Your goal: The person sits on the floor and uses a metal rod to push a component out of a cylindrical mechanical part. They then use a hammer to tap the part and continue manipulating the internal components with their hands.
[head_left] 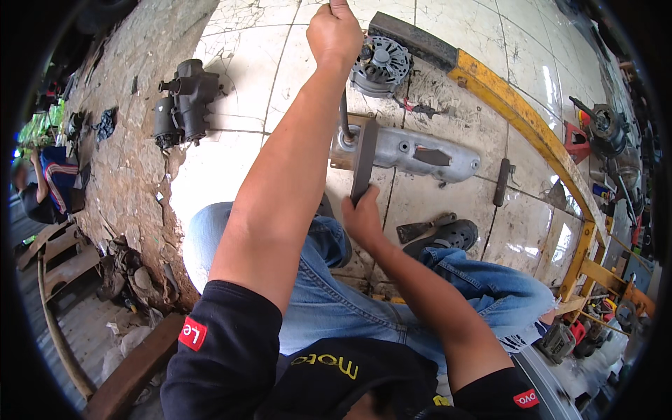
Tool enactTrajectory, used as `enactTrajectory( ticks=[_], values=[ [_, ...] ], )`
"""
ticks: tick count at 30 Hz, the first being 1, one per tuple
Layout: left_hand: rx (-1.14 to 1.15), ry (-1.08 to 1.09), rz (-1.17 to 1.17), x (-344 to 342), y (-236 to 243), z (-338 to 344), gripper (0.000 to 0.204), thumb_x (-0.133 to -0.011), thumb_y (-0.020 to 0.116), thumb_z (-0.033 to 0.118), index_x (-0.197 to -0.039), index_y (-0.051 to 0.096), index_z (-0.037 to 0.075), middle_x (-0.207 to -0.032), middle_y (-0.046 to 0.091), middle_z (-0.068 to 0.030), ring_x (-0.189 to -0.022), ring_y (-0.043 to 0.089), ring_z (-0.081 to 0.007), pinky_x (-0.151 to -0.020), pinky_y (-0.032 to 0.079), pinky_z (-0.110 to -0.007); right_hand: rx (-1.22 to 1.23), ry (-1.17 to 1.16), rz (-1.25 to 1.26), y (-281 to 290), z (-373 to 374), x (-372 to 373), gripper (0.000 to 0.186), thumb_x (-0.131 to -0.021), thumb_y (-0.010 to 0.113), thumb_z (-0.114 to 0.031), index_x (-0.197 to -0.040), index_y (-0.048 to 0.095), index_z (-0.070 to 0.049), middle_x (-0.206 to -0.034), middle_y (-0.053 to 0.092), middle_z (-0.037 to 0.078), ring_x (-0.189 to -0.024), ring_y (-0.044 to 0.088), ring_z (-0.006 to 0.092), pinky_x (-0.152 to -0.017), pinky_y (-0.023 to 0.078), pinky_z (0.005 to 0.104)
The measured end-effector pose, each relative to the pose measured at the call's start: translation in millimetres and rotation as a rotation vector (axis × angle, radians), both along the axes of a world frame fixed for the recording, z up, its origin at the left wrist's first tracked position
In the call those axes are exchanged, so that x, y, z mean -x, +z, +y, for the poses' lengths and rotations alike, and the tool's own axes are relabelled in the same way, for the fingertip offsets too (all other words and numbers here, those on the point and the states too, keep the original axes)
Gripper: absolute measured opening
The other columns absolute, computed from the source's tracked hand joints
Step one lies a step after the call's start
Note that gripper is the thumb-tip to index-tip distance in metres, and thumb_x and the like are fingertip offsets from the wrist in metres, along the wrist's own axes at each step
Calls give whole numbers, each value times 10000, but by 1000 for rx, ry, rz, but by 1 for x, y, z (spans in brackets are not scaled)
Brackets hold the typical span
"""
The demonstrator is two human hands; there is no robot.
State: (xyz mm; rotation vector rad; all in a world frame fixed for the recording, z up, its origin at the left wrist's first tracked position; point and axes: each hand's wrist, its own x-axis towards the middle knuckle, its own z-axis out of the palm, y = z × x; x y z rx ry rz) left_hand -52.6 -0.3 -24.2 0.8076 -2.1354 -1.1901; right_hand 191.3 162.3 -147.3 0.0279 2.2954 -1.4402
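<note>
now, nearest are the jeans (343, 301), a dark shoe (460, 236) just past them. level with the shoe, the right grip (362, 215) is clamped on the near end of a dark bar (364, 157). the bar crosses over a silver housing (455, 164), which lies lengthwise on the tiled floor (245, 45); whether the two touch, i cannot tell. a rod (344, 115) meets the housing's left end, and the left grip (336, 35), farther out, is curled tight round the rod's upper part. right of the housing lies a black-handled tool (502, 182). beyond it sit an alternator (381, 63) and, well to the left, a starter (187, 101). a yellow frame (521, 98) arches along the right, a red stand (576, 145) outside it.
</note>
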Motion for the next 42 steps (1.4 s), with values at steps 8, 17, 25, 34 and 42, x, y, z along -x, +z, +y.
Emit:
enactTrajectory(
  ticks=[8, 17, 25, 34, 42],
  values=[
    [-45, 5, 16, -2, 3, -2, 628, -1031, 343, 436, -1041, 653, -110, -992, 647, -348, -1012, 604, -499, -894, 460, -511, -100, 3, -174, 30, -7, 75, 477, -900, 583, -169, -1153, 255, 68, -868, 602, 334, -804, 644, 453, -717, 499, 481],
    [-72, 4, 20, -8, -10, -15, 635, -1026, 341, 489, -1067, 630, -75, -993, 632, -290, -982, 592, -425, -906, 451, -463, -137, 119, -56, 29, -12, 81, 501, -882, 568, -114, -1199, 235, 86, -932, 575, 405, -905, 597, 554, -799, 456, 568],
    [-229, -15, 1, -22, 6, -9, 606, -1031, 348, 479, -874, 633, -32, -808, 660, -244, -811, 633, -416, -785, 481, -486, -222, 195, 86, 7, 12, 32, 434, -906, 555, -125, -1138, 248, 73, -858, 593, 387, -816, 628, 524, -694, 486, 545],
    [-249, -30, 0, -25, 2, -9, 628, -1028, 348, 504, -887, 627, -41, -777, 648, -217, -781, 626, -362, -784, 479, -460, -250, 187, 121, -1, 11, -4, 463, -897, 565, -145, -1167, 260, 74, -939, 576, 400, -939, 609, 532, -779, 479, 538],
    [-223, -12, 33, -23, -2, -7, 596, -1027, 365, 487, -807, 610, -10, -760, 657, -224, -761, 631, -419, -741, 486, -489, -233, 205, 91, 1, 15, 6, 520, -889, 556, -140, -1226, 222, 72, -865, 575, 407, -834, 584, 571, -760, 451, 602]
  ],
)
